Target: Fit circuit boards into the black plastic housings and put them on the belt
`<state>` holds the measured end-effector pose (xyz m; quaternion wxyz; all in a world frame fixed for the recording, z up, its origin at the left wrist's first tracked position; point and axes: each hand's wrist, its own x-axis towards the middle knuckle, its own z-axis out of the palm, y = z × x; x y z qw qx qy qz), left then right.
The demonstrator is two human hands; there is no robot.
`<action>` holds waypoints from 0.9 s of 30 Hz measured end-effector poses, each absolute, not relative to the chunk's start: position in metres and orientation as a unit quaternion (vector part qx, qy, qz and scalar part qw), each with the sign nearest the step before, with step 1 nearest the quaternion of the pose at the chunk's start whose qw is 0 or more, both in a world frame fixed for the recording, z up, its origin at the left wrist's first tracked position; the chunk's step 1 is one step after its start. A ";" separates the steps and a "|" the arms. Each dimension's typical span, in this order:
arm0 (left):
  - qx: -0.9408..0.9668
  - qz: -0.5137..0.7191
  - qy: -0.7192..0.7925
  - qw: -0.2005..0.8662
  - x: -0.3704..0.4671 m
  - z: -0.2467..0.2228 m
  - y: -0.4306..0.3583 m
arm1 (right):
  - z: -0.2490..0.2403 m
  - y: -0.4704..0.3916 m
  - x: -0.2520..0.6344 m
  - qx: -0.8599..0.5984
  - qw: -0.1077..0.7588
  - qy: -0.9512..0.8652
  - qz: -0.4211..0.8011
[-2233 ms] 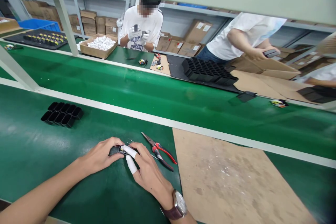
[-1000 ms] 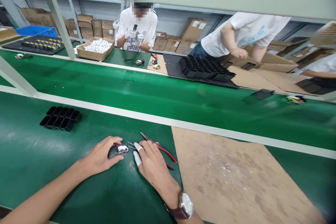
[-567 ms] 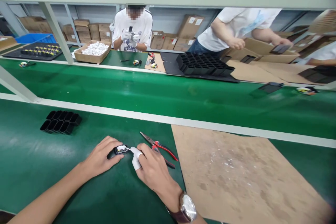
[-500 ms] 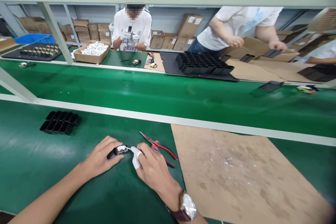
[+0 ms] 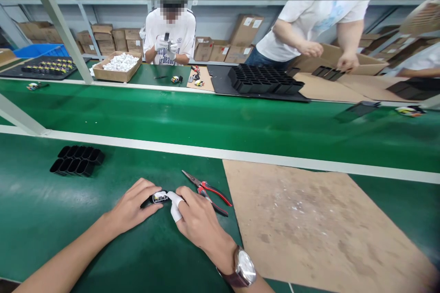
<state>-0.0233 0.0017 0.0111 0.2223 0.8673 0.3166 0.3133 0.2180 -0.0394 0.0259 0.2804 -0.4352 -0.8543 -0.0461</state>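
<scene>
A small black housing [image 5: 160, 197] with white and yellow parts inside stands on the green bench. My left hand [image 5: 135, 203] is closed round its left side, thumb and fingers gripping it. At its right edge is my right hand [image 5: 192, 213], with white covers on the thumb and index finger. Those two fingertips are pinched together at the white material in the opening; what lies between them is too small to make out. Red-and-black pliers [image 5: 206, 190] lie open just behind my right hand.
Black housings [image 5: 77, 160] stand in two rows at the left. Brown cardboard [image 5: 309, 219] covers the right of the bench. Beyond a white rail [image 5: 206, 152] runs a green belt [image 5: 206, 119] carrying parts. Two people work across it, near a box of white pieces [image 5: 117, 66].
My right fingertips have moved in against the housing's opening. Across the belt, a person's hand has lowered black housings onto the cardboard. Parts on the belt have shifted right.
</scene>
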 end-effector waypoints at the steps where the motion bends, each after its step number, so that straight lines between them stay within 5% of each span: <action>1: 0.867 0.314 0.316 0.222 -0.023 0.011 0.002 | 0.027 -0.040 0.218 -0.433 0.280 -0.856 -0.049; 27: 0.884 0.313 0.304 0.165 -0.026 0.009 0.001 | 0.036 -0.043 0.218 -0.429 0.251 -0.864 -0.077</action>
